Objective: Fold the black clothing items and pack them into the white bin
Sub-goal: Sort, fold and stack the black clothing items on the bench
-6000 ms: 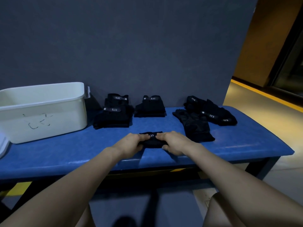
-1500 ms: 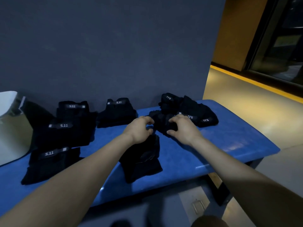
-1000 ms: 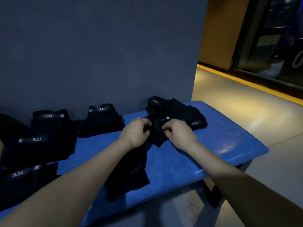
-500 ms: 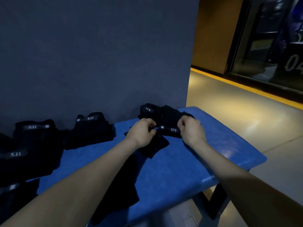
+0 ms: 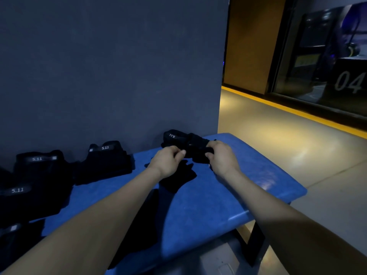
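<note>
Both hands, left hand point(image 5: 168, 159) and right hand point(image 5: 222, 157), curl their fingers around one black garment point(image 5: 196, 149), lifted above the blue bench point(image 5: 208, 199).

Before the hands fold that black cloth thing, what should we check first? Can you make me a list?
1. Left hand grips the black fabric clothing item: ok.
2. Right hand grips the same item: ok.
3. Item lifted free of the black pile by the wall: cannot tell, black on black.
4. Bare spot on the blue padded bench for folding: ok.
5. Another loose black garment lies under the hands, in the way: not ok.
6. White bin in sight for packing: not ok, out of view.
</note>
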